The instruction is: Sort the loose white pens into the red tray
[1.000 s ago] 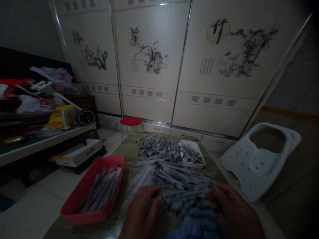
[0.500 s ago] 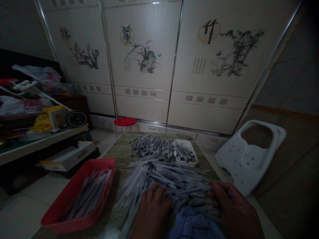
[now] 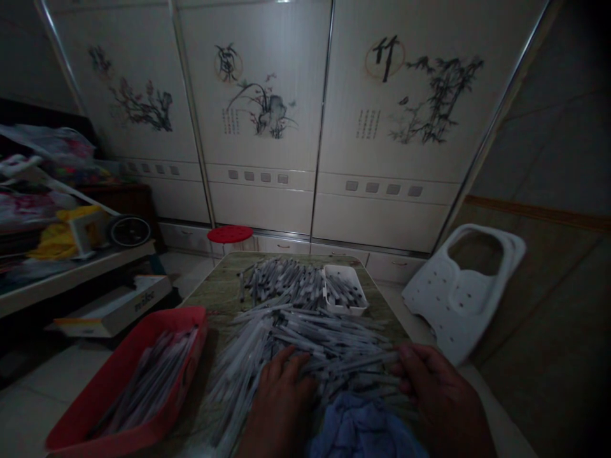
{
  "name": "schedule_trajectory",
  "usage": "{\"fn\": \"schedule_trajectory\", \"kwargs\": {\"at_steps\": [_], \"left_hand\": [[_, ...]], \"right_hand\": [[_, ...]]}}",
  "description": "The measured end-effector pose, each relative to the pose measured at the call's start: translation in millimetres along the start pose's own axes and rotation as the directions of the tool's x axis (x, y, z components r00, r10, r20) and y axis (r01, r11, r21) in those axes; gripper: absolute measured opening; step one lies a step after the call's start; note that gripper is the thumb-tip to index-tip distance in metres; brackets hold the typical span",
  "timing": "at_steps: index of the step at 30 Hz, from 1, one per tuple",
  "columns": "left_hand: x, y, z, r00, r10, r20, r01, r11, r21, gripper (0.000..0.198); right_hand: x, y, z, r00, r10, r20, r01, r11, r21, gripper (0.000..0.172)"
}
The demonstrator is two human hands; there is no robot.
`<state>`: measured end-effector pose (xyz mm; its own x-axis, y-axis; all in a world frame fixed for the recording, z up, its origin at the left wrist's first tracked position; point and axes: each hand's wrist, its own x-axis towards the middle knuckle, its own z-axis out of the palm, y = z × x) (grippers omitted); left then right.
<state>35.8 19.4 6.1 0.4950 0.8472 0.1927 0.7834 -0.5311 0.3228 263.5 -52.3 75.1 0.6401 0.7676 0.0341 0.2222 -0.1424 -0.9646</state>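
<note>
A big heap of thin grey pen-like sticks (image 3: 315, 337) covers a small table (image 3: 217, 289). My left hand (image 3: 281, 401) lies flat on the near edge of the heap, fingers stretched out. My right hand (image 3: 439, 401) rests at the heap's right side with its fingers curled against the stick ends; whether it grips any I cannot tell. A blue cloth (image 3: 363, 429) lies between my hands. A red tray (image 3: 184, 318) holding more sticks sits at the table's left. A small white tray (image 3: 356, 305) with sticks stands further back.
A painted white wardrobe (image 3: 296, 159) fills the wall behind. A red stool (image 3: 230, 234) stands before it. A white plastic seat (image 3: 465, 292) leans at the right. At the left are a cluttered shelf (image 3: 71, 270) and a flat box (image 3: 109, 308) on the floor.
The view has swung right, so everything has shifted left in the picture. My left hand has slid a little further onto the heap. My right hand stays at the heap's right side.
</note>
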Motion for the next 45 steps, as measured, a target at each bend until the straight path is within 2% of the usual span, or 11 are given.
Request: {"fn": "schedule_trajectory", "kwargs": {"at_steps": [5, 10, 12, 16, 20, 27, 32, 40, 43, 45], "left_hand": [[-2.3, 3.8, -3.1, 1.000, -0.009, -0.030, 0.009, 1.000, 0.000, 0.017], [-2.3, 10.8, 0.1, 0.997, -0.031, -0.068, 0.035, 0.997, 0.062, 0.053], [-0.3, 12.5, -0.6, 0.997, -0.057, -0.058, 0.062, 0.993, 0.098, 0.057], [3.6, 12.8, -5.5, 0.998, -0.063, -0.017, 0.065, 0.995, 0.081, 0.038], [4.2, 9.1, -5.5, 0.998, -0.047, -0.033, 0.049, 0.997, 0.057, 0.025], [3.3, 3.8, -3.5, 0.999, 0.005, -0.045, -0.003, 1.000, 0.024, 0.026], [3.2, 8.5, -4.0, 1.000, 0.019, 0.003, -0.019, 0.999, 0.031, 0.038], [3.3, 9.0, 4.4, 0.995, -0.007, -0.102, 0.007, 1.000, -0.004, 0.024], [2.8, 5.9, -1.7, 0.989, 0.015, -0.149, -0.027, 0.996, -0.081, 0.027], [1.4, 4.0, -9.9, 0.986, 0.019, -0.168, -0.052, 0.980, -0.190, 0.024]], "right_hand": [[-0.3, -0.4, 1.5, 1.000, 0.001, -0.005, -0.001, 0.999, 0.037, 0.047], [-0.6, -1.3, 2.4, 1.000, -0.003, -0.002, 0.003, 1.000, 0.010, 0.047], [-0.8, -1.2, 2.7, 1.000, -0.005, 0.006, 0.005, 1.000, 0.016, 0.047], [-1.0, -1.7, 1.5, 1.000, -0.008, 0.025, 0.008, 1.000, 0.005, 0.047], [-2.6, -4.6, 1.0, 1.000, -0.002, 0.031, 0.002, 1.000, -0.001, 0.046], [-1.3, -1.8, 2.9, 0.999, -0.022, 0.035, 0.022, 1.000, 0.006, 0.044], [3.4, 3.6, 1.0, 0.997, 0.009, 0.071, -0.007, 1.000, -0.023, 0.047], [2.4, 1.4, 1.1, 0.996, 0.008, 0.094, -0.008, 1.000, 0.001, 0.047], [1.5, 1.3, 0.6, 0.995, 0.008, 0.099, -0.009, 1.000, 0.009, 0.046], [1.4, 1.8, 1.1, 0.994, 0.007, 0.109, -0.010, 1.000, 0.025, 0.047]]}}
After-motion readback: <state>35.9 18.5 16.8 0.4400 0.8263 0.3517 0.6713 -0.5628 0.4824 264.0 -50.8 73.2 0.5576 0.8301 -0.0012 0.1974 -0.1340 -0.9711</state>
